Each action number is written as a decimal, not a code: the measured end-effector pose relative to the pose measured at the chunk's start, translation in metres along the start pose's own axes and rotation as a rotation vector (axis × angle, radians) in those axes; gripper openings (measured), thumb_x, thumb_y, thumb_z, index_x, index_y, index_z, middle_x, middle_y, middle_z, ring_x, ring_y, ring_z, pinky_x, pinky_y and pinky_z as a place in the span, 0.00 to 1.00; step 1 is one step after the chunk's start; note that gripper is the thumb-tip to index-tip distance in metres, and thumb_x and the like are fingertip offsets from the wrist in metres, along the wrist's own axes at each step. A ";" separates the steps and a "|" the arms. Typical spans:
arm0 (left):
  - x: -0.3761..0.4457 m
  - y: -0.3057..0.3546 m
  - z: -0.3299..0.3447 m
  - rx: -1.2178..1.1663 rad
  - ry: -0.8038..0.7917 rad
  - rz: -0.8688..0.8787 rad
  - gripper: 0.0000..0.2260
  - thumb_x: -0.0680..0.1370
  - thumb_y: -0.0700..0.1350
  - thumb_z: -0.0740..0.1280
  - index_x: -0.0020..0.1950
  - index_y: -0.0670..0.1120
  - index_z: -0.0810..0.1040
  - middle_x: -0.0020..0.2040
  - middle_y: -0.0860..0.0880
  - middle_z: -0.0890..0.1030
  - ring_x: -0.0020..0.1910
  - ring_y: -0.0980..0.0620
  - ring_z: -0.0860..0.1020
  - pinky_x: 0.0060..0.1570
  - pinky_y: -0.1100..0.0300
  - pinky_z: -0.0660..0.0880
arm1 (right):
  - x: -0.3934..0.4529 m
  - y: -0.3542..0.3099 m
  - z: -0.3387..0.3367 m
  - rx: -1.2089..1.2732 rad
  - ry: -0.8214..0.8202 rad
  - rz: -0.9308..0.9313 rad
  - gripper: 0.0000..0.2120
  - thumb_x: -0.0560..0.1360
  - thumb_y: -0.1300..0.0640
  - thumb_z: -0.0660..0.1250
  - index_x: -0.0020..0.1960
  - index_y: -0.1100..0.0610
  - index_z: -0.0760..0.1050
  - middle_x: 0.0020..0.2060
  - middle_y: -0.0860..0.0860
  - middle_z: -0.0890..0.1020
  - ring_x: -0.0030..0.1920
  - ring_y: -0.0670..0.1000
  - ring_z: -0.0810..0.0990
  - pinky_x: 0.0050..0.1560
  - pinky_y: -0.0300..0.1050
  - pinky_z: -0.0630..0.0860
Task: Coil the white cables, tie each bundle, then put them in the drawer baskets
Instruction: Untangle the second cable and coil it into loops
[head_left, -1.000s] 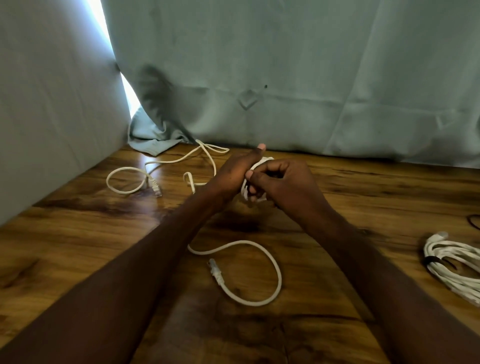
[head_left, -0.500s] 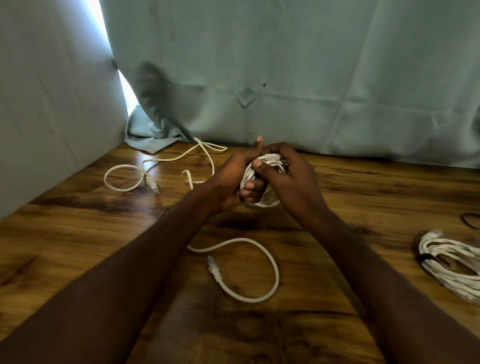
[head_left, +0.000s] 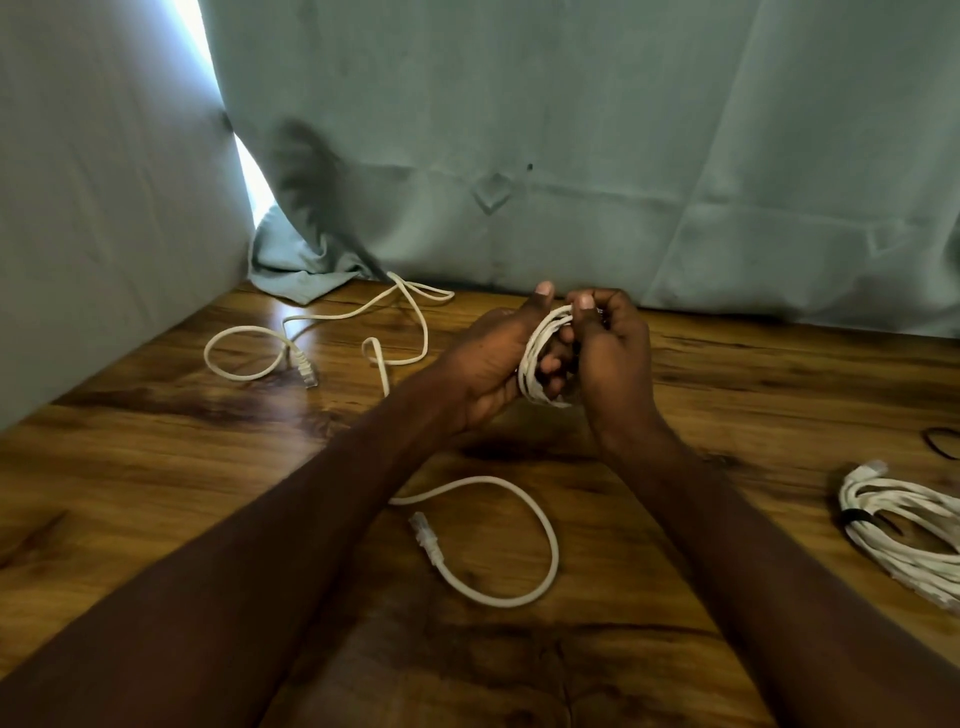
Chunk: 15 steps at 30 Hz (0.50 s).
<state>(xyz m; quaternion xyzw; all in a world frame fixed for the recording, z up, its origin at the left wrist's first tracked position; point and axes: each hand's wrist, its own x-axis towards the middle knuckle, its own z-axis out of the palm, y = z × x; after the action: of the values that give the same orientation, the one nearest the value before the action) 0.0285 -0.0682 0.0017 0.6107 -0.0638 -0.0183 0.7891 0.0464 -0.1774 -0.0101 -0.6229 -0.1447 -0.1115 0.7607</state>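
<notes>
Both hands meet above the middle of the wooden table (head_left: 156, 493), toward its far edge. The left hand (head_left: 488, 364) has its fingers curled through a small coil (head_left: 537, 358) of white cable, thumb raised against the top of the loops; the right hand (head_left: 613, 353) pinches the same loops from the other side, thumb and forefinger closed on the strands at the top. The coil looks only partly wound: 1 loose tail (head_left: 498, 545) curls on the table toward the near edge and ends in a plug (head_left: 423, 532), while a longer run of cable (head_left: 332, 332) wanders toward the far left corner to a clear connector (head_left: 306, 371); whether that run belongs to the same cable I cannot tell. To wind well, I would keep the left hand as the fixed former, feed each new turn flat beside the last with the right, and draw slack in slowly so a plug does not snag or whip. Against the right edge lies 1 finished bundle (head_left: 909, 535), bound by a dark tie (head_left: 854, 517), with a thin dark loop (head_left: 943, 441) just beyond it, perhaps another tie. A pale curtain (head_left: 571, 156) hangs behind the far edge. No drawer or basket is in view.
</notes>
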 end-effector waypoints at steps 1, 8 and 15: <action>0.000 0.000 0.000 0.006 -0.012 0.017 0.26 0.86 0.57 0.54 0.42 0.39 0.77 0.24 0.46 0.71 0.24 0.51 0.70 0.31 0.60 0.72 | 0.002 0.001 -0.001 -0.025 -0.008 -0.035 0.07 0.87 0.57 0.59 0.52 0.57 0.72 0.29 0.50 0.74 0.26 0.53 0.77 0.26 0.42 0.74; -0.007 0.009 -0.004 -0.070 -0.171 0.069 0.17 0.87 0.50 0.56 0.55 0.37 0.76 0.29 0.49 0.68 0.29 0.51 0.71 0.43 0.53 0.76 | 0.002 -0.007 -0.004 0.012 -0.022 -0.094 0.05 0.87 0.56 0.60 0.52 0.54 0.72 0.38 0.56 0.83 0.34 0.58 0.84 0.28 0.45 0.76; -0.005 0.005 -0.001 -0.184 -0.083 0.152 0.13 0.87 0.43 0.57 0.43 0.45 0.70 0.26 0.53 0.63 0.20 0.59 0.60 0.28 0.59 0.67 | 0.010 -0.002 -0.003 0.237 -0.057 0.148 0.03 0.85 0.54 0.63 0.55 0.54 0.73 0.44 0.73 0.75 0.44 0.68 0.76 0.26 0.43 0.77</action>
<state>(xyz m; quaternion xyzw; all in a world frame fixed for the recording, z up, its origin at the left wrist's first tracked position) 0.0229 -0.0654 0.0063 0.5277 -0.1404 0.0104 0.8377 0.0549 -0.1810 -0.0053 -0.5407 -0.1322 -0.0195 0.8305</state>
